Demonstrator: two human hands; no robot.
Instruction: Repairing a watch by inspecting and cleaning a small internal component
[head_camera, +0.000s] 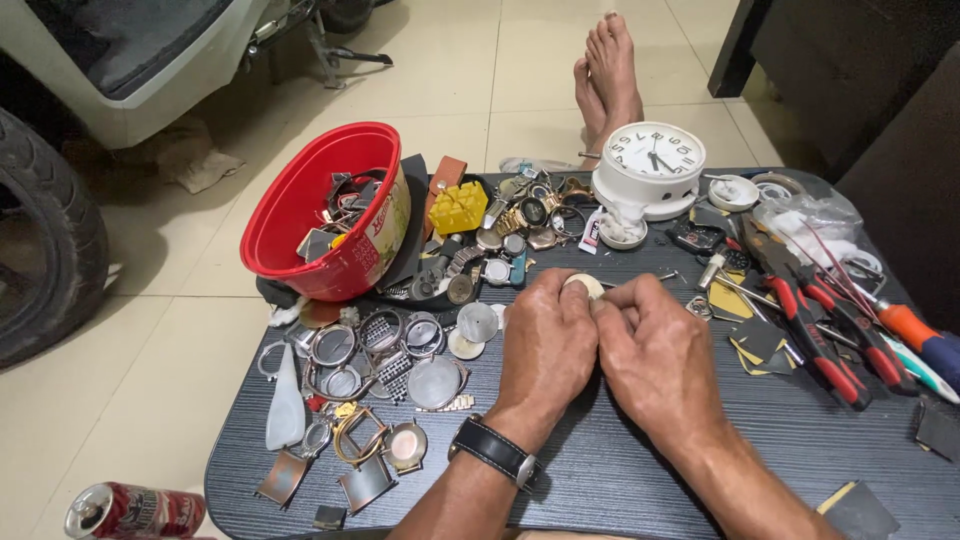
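Note:
My left hand (545, 340) and my right hand (655, 355) meet over the middle of a dark wood-grain table (640, 470). Both are closed around a small round pale part (583, 285), held at the fingertips; most of it is hidden by my fingers. A thin metal pin or tool tip (665, 276) pokes out to the right of the hands; which hand holds it I cannot tell. A black-strapped watch (495, 450) sits on my left wrist.
A red bowl (300, 215) of watch parts stands tilted at the table's left. Loose watch cases, glasses and bands (390, 360) lie beside it. A white alarm clock (652, 165) stands behind. Red-handled pliers (815, 320) and screwdrivers lie right. A drink can (135, 510) lies on the floor.

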